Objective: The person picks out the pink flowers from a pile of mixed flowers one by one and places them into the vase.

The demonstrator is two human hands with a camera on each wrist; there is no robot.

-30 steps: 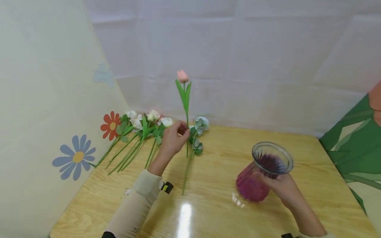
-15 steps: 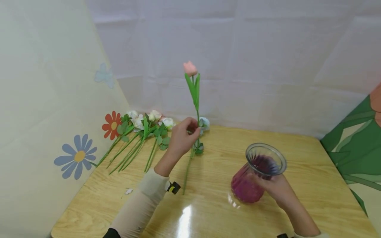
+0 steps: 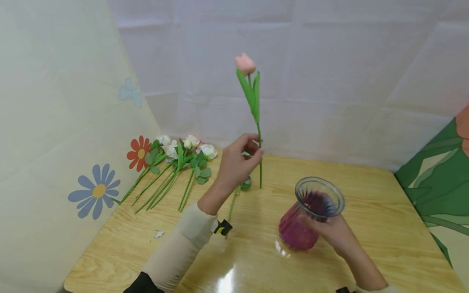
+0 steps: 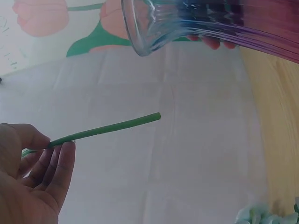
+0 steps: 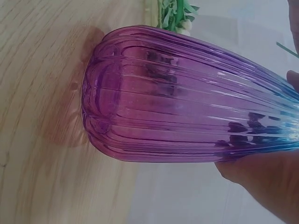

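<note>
Pinching one pink tulip point(image 3: 256, 106) — left fingers point(image 4: 65, 161); gripping one purple vase point(image 5: 173, 102) — right fingers point(image 5: 264, 182).

One upright tulip point(image 3: 257, 101), one vase point(image 3: 297, 232), one table point(image 3: 384, 228) and two printed daisies point(image 3: 99, 191) show; the white flowers point(image 3: 170, 149) overlap past counting.

In my head view I see a creased white cloth point(image 3: 329, 81) behind the wooden table point(image 3: 384, 228). At left, a pale panel point(image 3: 55, 101) bears a printed blue daisy point(image 3: 98, 190), red flower point(image 3: 140, 154) and butterfly point(image 3: 130, 92); at right, printed green leaves point(image 3: 441, 175). I spot a white scrap point(image 3: 158, 234) lying on the wood.
</note>
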